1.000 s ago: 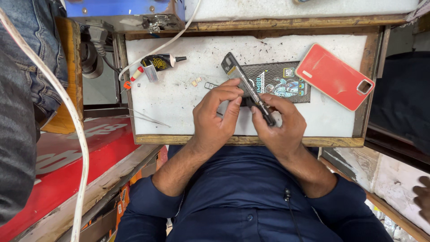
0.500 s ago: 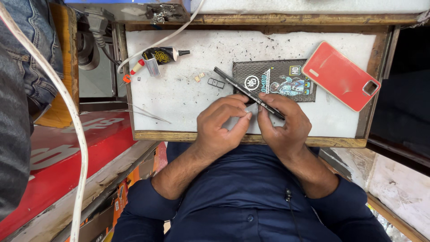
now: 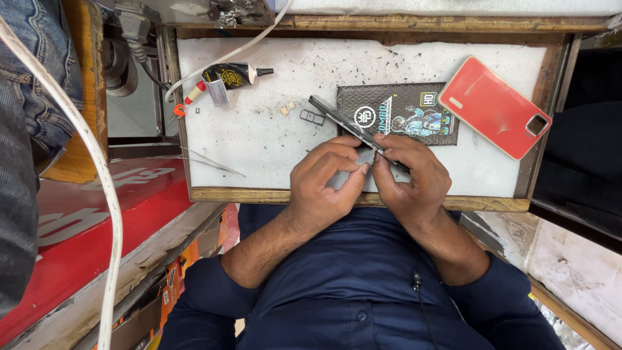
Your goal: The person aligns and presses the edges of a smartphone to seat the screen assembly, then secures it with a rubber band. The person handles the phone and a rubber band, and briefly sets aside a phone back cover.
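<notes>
Phone (image 3: 343,121), seen edge-on, is pinched in the closed grip of both left hand (image 3: 324,185) and right hand (image 3: 411,178).

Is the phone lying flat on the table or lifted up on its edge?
Lifted on its edge. The phone shows only as a thin dark strip, pinched by both hands' fingers above the white table.
</notes>
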The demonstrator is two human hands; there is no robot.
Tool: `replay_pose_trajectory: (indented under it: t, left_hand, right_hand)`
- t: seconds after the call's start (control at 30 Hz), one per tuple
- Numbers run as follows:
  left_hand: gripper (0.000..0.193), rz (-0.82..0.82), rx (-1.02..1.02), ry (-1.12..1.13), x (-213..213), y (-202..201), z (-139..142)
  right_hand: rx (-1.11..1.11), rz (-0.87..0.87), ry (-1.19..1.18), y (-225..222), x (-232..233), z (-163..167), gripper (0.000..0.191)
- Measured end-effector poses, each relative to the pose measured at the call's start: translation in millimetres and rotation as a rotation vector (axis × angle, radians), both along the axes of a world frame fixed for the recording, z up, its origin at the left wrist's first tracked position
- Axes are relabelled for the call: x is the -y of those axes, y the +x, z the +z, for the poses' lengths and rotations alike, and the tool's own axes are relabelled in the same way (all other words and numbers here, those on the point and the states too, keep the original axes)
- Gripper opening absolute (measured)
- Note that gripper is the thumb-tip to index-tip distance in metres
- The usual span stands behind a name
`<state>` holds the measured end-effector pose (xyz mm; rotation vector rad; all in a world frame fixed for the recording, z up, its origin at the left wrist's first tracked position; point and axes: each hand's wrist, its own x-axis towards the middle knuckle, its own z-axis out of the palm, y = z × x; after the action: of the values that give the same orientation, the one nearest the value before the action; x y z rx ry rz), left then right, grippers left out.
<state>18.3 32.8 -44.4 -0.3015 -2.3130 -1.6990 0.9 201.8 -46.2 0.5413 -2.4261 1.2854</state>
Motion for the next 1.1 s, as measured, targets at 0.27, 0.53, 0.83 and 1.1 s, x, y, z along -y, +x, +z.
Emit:
replay_pose_trajectory:
  t: [0.27,0.53,0.83,1.1]
  left_hand:
    - [0.019,0.006,0.017,0.003,-1.0,1.5,-3.5]
    - [0.018,0.024,0.034,0.013,-1.9,1.5,-2.4]
    - [0.018,0.033,0.037,0.003,-2.2,1.4,-0.5]
    - [0.019,0.021,0.011,-0.02,-1.7,0.8,-1.8]
  right_hand:
    - [-0.026,0.029,0.017,-2.0,-1.4,-0.6,0.032]
    - [-0.053,0.039,0.029,-2.0,-1.8,-2.6,0.033]
    - [-0.047,0.052,0.039,-1.5,-2.8,0.2,0.034]
    - [-0.067,0.075,0.068,-3.5,-5.6,2.7,0.032]
